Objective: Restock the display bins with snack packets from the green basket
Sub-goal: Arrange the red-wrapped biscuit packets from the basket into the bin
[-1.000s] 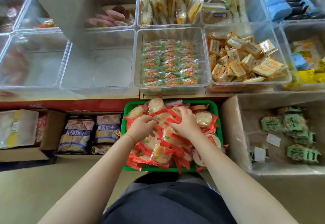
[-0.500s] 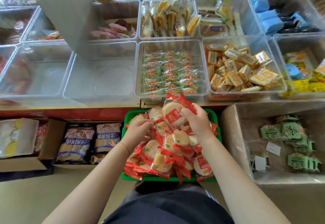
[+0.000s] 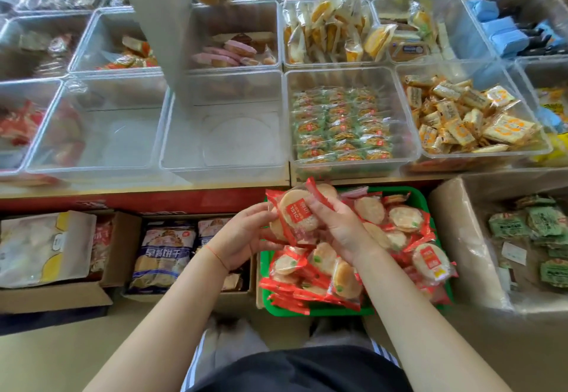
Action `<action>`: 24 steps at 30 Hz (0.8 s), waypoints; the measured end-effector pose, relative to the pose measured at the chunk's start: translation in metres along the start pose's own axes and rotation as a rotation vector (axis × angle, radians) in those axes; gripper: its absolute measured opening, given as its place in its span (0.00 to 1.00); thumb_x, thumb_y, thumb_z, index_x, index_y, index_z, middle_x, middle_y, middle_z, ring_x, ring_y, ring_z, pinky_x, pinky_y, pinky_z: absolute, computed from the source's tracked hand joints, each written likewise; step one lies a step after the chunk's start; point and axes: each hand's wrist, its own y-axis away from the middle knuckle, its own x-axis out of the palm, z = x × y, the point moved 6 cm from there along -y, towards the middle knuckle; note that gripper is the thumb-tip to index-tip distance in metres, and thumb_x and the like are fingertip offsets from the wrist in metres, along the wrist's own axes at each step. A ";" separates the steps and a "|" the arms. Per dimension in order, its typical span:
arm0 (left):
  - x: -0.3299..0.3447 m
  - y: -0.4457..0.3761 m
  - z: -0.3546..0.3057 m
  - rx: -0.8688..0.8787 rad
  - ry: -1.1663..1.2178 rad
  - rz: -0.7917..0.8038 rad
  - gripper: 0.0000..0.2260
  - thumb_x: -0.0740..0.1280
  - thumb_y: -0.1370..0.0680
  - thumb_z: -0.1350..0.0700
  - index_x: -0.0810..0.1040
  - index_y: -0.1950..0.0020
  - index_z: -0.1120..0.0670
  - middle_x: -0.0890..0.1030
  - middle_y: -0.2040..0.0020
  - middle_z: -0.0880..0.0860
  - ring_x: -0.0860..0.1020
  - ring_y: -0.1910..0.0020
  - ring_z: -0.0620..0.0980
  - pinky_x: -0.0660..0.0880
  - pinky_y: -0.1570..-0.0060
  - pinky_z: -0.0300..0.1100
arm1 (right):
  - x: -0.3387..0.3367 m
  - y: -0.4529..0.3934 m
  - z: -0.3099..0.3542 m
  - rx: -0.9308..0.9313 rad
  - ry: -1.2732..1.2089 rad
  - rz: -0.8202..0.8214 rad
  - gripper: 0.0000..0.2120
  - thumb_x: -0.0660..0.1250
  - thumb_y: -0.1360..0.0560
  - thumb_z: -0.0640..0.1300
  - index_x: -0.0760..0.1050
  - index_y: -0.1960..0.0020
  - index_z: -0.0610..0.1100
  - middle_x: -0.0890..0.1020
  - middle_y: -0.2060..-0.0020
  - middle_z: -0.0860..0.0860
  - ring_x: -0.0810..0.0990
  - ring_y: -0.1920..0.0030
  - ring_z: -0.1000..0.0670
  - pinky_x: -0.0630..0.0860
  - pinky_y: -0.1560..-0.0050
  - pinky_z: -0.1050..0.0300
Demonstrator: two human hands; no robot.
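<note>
1. My right hand [image 3: 338, 231] clasped a small stack of red-edged rice-cracker packets [image 3: 296, 217], lifted just above the green basket [image 3: 412, 196].
2. My left hand [image 3: 246, 234] cupped the stack's left edge, fingers curled against it, I judged to square it up.
3. The empty clear bin [image 3: 224, 133] sat directly beyond; likely the destination.
4. The basket held plenty more packets.

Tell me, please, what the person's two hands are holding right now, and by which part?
Both hands hold a small stack of red-edged clear rice cracker packets: the left hand at its left edge, the right hand round its right side.
</note>
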 end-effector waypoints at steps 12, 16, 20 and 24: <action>-0.348 0.136 -0.099 0.228 0.142 -0.374 0.10 0.67 0.23 0.64 0.79 0.43 0.54 0.84 0.53 0.54 0.82 0.56 0.52 0.78 0.48 0.50 | 0.313 -0.073 -0.067 0.077 -0.358 0.068 0.20 0.66 0.24 0.49 0.77 0.34 0.48 0.81 0.40 0.44 0.83 0.52 0.49 0.80 0.65 0.58; -0.387 0.147 -0.119 0.278 0.223 -0.415 0.14 0.67 0.24 0.68 0.74 0.41 0.57 0.83 0.52 0.57 0.84 0.57 0.52 0.82 0.57 0.46 | 0.389 -0.080 -0.071 0.075 -0.357 0.193 0.17 0.67 0.25 0.52 0.82 0.39 0.46 0.81 0.37 0.44 0.81 0.39 0.46 0.76 0.37 0.48; -0.386 0.144 -0.123 0.286 0.221 -0.387 0.20 0.70 0.26 0.69 0.74 0.39 0.51 0.85 0.52 0.55 0.84 0.55 0.52 0.81 0.62 0.45 | 0.425 -0.091 -0.087 0.111 -0.230 0.133 0.22 0.65 0.22 0.50 0.74 0.32 0.42 0.80 0.37 0.40 0.79 0.36 0.40 0.75 0.37 0.42; -0.387 0.143 -0.122 0.254 0.234 -0.357 0.16 0.69 0.24 0.66 0.77 0.38 0.54 0.84 0.48 0.59 0.84 0.51 0.57 0.82 0.58 0.47 | 0.422 -0.100 -0.091 0.136 -0.236 -0.013 0.20 0.65 0.20 0.49 0.74 0.32 0.39 0.82 0.41 0.40 0.82 0.41 0.42 0.81 0.48 0.48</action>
